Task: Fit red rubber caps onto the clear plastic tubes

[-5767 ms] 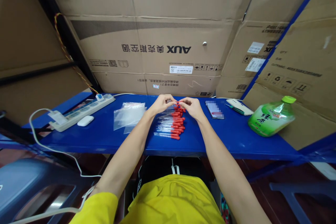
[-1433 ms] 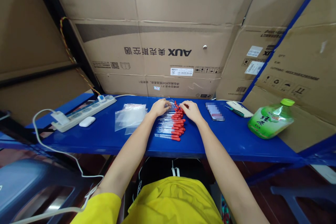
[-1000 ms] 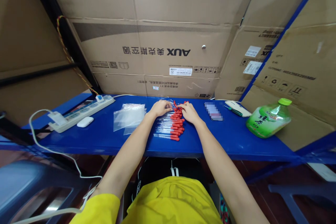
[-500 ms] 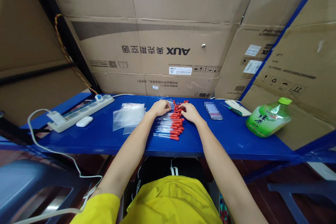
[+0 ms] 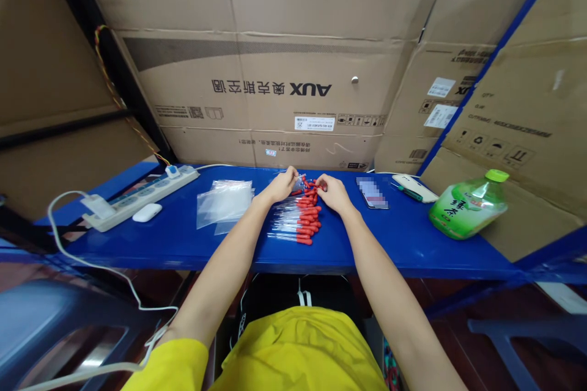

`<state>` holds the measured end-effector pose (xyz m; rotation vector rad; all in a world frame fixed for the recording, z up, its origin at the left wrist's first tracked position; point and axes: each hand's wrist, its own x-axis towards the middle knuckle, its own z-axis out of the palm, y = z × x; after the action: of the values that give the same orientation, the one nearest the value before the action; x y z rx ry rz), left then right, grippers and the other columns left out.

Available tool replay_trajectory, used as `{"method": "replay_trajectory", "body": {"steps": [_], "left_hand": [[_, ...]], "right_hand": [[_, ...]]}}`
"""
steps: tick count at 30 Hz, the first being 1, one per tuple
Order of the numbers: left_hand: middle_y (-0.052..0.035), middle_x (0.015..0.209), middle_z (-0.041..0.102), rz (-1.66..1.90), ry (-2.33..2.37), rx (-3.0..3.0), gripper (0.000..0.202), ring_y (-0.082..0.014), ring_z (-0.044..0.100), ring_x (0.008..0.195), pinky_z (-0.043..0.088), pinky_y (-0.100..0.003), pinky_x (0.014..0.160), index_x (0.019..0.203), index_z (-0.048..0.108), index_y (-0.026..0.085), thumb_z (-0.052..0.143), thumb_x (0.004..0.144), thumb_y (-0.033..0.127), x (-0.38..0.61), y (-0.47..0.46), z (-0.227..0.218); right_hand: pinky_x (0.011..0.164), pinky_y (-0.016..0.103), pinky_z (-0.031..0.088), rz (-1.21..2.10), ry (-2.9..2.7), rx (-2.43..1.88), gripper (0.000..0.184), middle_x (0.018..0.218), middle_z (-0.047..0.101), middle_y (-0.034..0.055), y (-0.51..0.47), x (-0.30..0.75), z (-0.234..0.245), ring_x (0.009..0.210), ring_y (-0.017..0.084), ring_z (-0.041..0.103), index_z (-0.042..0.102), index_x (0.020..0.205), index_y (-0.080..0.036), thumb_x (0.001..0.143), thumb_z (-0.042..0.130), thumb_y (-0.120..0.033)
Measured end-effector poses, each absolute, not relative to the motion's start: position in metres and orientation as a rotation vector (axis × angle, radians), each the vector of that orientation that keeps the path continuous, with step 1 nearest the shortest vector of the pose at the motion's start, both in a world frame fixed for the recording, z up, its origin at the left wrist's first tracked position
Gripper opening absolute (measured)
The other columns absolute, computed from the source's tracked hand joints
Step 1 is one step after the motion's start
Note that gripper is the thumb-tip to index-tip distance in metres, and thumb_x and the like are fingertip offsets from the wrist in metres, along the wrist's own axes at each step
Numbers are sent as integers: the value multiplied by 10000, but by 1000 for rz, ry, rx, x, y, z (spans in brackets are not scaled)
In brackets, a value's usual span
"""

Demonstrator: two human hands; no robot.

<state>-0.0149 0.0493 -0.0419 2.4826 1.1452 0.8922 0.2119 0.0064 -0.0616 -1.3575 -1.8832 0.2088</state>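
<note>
Several droppers point(image 5: 293, 220) with clear thin tubes and red rubber bulbs lie in a row on the blue table point(image 5: 389, 241), bulbs to the right. At the far end of the row, my left hand point(image 5: 282, 186) is closed, thumb and fingers together above the clear tubes; what they pinch is too small to make out. Opposite it, my right hand point(image 5: 334, 194) has its curled fingers and thumb closed at the red bulb of a far dropper. Left of the row lie clear plastic zip bags point(image 5: 225, 201), overlapping in a loose stack.
A power strip point(image 5: 142, 197) with plugs and a white earphone case point(image 5: 147, 212) are on the left. To the right lie a phone point(image 5: 372, 193), a green-handled tool point(image 5: 408, 192) and a green drink bottle point(image 5: 468, 206). Cardboard point(image 5: 275, 61) walls the back.
My left hand has risen slightly and its fingers now point further up, off the tubes. My right hand has shifted only a little at the bulbs. The droppers nearer me stay put.
</note>
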Motion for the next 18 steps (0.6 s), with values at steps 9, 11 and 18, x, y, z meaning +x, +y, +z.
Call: {"method": "replay_trajectory", "body": {"steps": [9, 11, 18], "left_hand": [[-62, 1017, 728, 913, 972, 2549, 401, -216, 672, 922, 466, -304, 859, 1061, 622, 210, 330, 1065, 485, -5, 39, -33], [-53, 966, 723, 886, 994, 2569, 423, -206, 663, 866, 463, -293, 824, 1059, 627, 209, 318, 1066, 498, -4, 37, -32], [-45, 951, 728, 905, 1000, 2582, 427, -203, 670, 871, 451, -277, 805, 1051, 641, 220, 312, 1069, 491, 0, 31, -27]], "right_hand": [[703, 294, 544, 404, -1573, -1141, 195, 861, 751, 39, 6, 201, -51, 736, 179, 676, 703, 949, -198, 772, 641, -252], [709, 299, 556, 458, -1549, -1081, 202, 865, 757, 45, 6, 199, -50, 748, 186, 690, 705, 943, -196, 779, 668, -308], [755, 324, 589, 523, -1500, -1065, 254, 864, 771, 63, 5, 198, -48, 773, 209, 721, 702, 900, -202, 808, 706, -439]]}}
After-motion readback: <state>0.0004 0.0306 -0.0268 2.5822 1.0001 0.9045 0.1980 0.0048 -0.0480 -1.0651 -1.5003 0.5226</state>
